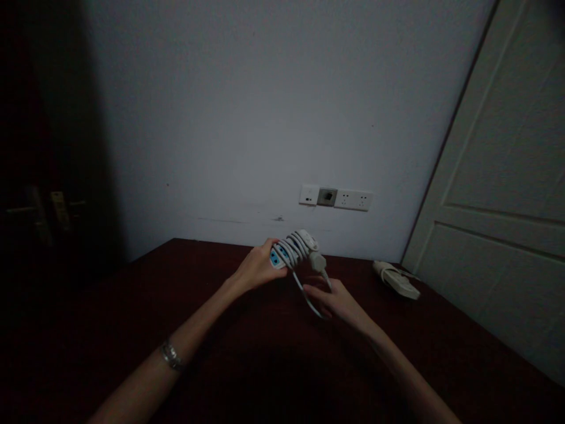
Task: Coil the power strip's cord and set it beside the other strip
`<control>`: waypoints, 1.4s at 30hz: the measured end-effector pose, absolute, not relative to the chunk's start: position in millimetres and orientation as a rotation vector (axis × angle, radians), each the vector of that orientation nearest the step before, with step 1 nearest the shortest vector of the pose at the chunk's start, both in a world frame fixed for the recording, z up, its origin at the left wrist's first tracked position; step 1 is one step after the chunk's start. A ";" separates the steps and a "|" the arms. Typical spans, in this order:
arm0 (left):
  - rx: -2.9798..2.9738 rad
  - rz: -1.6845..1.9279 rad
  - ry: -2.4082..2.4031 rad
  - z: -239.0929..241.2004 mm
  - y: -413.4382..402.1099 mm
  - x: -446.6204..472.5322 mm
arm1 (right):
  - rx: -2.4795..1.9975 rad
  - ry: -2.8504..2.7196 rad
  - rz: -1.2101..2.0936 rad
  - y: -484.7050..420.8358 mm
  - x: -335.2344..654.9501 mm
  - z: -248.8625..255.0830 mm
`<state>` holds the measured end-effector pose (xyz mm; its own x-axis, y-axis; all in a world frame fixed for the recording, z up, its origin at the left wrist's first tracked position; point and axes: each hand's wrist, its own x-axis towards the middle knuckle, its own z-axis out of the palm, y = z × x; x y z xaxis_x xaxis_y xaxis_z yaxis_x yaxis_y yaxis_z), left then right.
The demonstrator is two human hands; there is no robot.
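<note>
Head view: left hand (260, 265) clamped on the blue-socketed end of a white, oblong plastic power strip (279, 257), up above the dark-red tabletop (198, 268); right hand (333, 297) curled at its thin white cord (311, 304), can't tell if pinched. Strip likely light, stiff; cord springy, so best grip body plus wraps.

white cord-wrapped power strip (282, 254): above dark-red bench (198, 271) | pale oblong block (404, 285): on bench, right | white rectangular sockets (353, 200): behind
</note>
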<state>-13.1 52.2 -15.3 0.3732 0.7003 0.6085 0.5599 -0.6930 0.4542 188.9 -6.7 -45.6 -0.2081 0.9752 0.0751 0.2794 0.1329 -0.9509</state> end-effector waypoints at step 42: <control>2.804 0.214 0.729 -23.6 -3.4 24.1 | -1.006 -2.133 0.573 -26.0 194.7 53.0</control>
<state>24.1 -3.4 -23.6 0.8653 0.4947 0.0814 0.4601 -0.8481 0.2627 194.7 -26.0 53.0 -0.4539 0.7941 0.4041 0.4848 0.6006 -0.6358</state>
